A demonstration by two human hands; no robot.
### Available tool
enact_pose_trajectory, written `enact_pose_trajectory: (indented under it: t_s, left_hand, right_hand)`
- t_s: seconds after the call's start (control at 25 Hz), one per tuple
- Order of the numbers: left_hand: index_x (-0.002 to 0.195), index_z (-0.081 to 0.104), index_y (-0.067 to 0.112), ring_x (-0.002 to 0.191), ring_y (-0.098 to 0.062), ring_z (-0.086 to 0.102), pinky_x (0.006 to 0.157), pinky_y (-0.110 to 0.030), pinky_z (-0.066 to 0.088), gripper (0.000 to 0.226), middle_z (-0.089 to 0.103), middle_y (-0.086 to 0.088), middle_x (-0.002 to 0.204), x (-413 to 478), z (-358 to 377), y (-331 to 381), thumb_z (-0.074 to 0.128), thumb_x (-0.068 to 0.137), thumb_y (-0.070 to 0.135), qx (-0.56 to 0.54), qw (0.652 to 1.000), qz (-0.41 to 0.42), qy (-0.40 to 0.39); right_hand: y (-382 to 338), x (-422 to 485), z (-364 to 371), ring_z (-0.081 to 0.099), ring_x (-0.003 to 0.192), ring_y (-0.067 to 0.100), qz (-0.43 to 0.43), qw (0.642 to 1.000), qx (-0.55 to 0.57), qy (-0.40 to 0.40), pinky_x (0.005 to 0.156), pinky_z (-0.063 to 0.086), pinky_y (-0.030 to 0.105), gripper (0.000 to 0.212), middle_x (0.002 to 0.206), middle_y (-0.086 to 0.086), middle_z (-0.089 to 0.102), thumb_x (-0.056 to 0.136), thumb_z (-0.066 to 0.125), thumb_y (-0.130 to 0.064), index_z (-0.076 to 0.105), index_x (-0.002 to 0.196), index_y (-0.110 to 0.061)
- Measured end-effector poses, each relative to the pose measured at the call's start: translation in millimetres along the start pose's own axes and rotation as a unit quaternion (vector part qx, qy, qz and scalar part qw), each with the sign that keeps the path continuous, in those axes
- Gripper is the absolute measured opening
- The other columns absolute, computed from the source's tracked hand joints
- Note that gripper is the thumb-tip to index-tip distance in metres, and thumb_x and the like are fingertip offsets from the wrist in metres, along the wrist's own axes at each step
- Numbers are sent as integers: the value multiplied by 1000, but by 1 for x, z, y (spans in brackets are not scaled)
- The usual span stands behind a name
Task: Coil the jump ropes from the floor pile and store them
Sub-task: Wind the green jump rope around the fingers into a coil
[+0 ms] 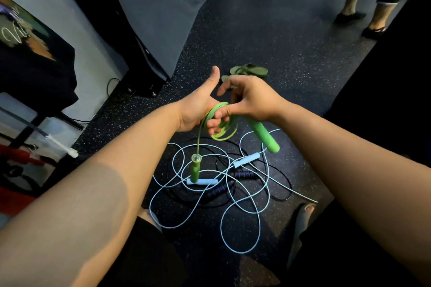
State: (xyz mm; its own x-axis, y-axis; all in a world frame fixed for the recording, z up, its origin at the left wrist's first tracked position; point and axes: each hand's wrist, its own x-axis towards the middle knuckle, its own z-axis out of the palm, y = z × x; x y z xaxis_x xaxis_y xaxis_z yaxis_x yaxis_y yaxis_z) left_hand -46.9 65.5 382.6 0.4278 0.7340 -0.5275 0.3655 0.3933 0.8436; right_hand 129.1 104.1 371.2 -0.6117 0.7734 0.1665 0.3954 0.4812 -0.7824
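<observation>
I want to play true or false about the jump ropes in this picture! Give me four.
1. The left hand holds loops of the green rope. True.
2. The light blue rope is neatly coiled. False: it sprawls loose on the floor, tangled with the black rope.
3. One green handle dangles from its cord above the pile. True.
4. The left hand's thumb points down. False: the thumb sticks up.

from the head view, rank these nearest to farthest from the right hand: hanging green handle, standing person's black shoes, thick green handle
1. thick green handle, just under the right hand
2. hanging green handle, dangling lower left
3. black shoes, far upper right
</observation>
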Motion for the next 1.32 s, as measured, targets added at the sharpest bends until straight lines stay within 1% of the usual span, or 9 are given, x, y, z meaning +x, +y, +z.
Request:
enact_pose_trajectory:
  t_s: [0.24,0.52,0.6,0.68,0.76,0.88,1.04,1.2,1.32]
  left_hand:
    - [64,53,7,37,-21,25,71,-33,47,104,24,1,35,-7,-12,2,-10,78,88,-22,999,-5,29]
    - [64,63,9,38,-18,29,62,-30,44,86,29,0,41,-21,-38,-7,25,90,81,-92,975,58,192]
    - [72,59,11,45,-17,35,61,-29,37,58,34,1,46,-35,-49,-14,43,97,61,-117,970,91,192]
    - [90,56,2,53,-15,45,64,-28,38,25,44,1,53,-59,-61,-20,49,92,26,-145,969,127,157]
    - [107,55,-4,66,-14,55,73,-26,47,19,60,-2,67,-89,-77,-30,47,91,2,-145,971,148,123]
    - [111,61,2,81,-12,62,83,-28,54,20,67,-2,85,-139,-105,-48,46,98,-4,-128,973,132,136]
    - [118,63,6,87,-11,66,84,-26,54,23,69,-3,94,-191,-133,-85,50,100,0,-91,958,112,246]
    - [128,61,8,99,-23,67,99,-40,53,29,71,-9,108,-224,-148,-151,54,100,3,-117,903,116,396]
    - [113,65,17,90,-17,71,89,-35,57,25,76,-2,97,-244,-153,-196,58,97,0,-131,863,90,479]
  right_hand:
    - [4,10,11,50,63,9,51,993,73,-73,60,43,28,38,72,4,60,82,72,-50,71,82,-12]
    - [-6,25,33,50,65,24,61,976,202,-53,59,46,36,34,78,20,59,98,59,-32,63,94,1]
    - [-14,33,46,49,61,22,47,977,205,-39,54,45,31,39,85,31,61,99,56,-34,58,94,5]
    - [-26,42,59,49,59,20,33,974,223,-28,51,43,29,37,85,27,66,100,54,-33,58,93,3]
    - [-41,53,75,52,58,18,23,968,247,-26,51,43,28,31,78,11,69,101,54,-29,61,94,0]
    - [-68,73,112,53,51,8,6,960,279,-32,49,42,23,24,67,-4,68,100,56,-26,63,91,-5]
    - [-102,106,176,58,68,22,-27,945,323,-51,64,48,36,21,76,5,68,99,59,-21,66,101,-1]
    - [-126,131,243,64,71,14,-28,927,361,-96,72,55,28,17,82,13,67,98,58,-9,63,111,0]
    - [-135,138,296,64,68,8,-7,920,364,-148,66,54,22,19,82,12,67,98,57,-7,60,114,2]
